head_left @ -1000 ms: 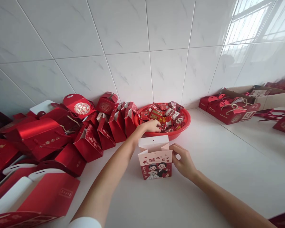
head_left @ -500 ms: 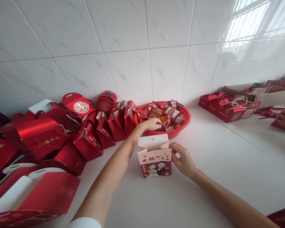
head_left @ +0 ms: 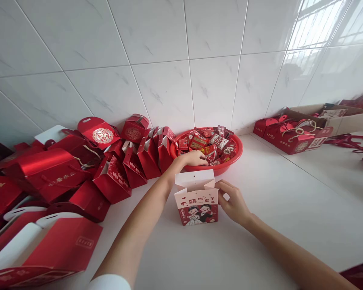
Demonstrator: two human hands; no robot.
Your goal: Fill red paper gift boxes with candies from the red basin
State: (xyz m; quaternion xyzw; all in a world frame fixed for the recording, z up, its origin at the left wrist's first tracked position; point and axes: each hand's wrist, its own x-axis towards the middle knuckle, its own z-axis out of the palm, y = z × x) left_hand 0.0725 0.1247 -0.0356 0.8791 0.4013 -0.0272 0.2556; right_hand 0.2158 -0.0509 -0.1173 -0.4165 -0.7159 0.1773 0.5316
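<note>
My left hand [head_left: 196,158] reaches over the near rim of a red plastic basin [head_left: 236,157], its fingers curled down among wrapped candies [head_left: 219,141]. Whatever is between those fingertips is hidden. In front of the basin a red and white paper candy box [head_left: 198,207], printed with a bride and groom, stands upright on the counter, its top flaps open. My right hand [head_left: 233,201] pinches the right edge of this box with thumb and fingers. The inside of the box is mostly out of sight.
Several red candy boxes [head_left: 148,157] stand in a row left of the basin. Larger red gift boxes [head_left: 57,173] are heaped farther left. To the right, a red carton with rope handles [head_left: 296,137] sits against the tiled wall [head_left: 214,88], near red ribbons [head_left: 345,141].
My left hand has shifted slightly right, with its fingers lower among the candies. Another person's hand at the right edge has gone out of view. My right hand stays on the box.
</note>
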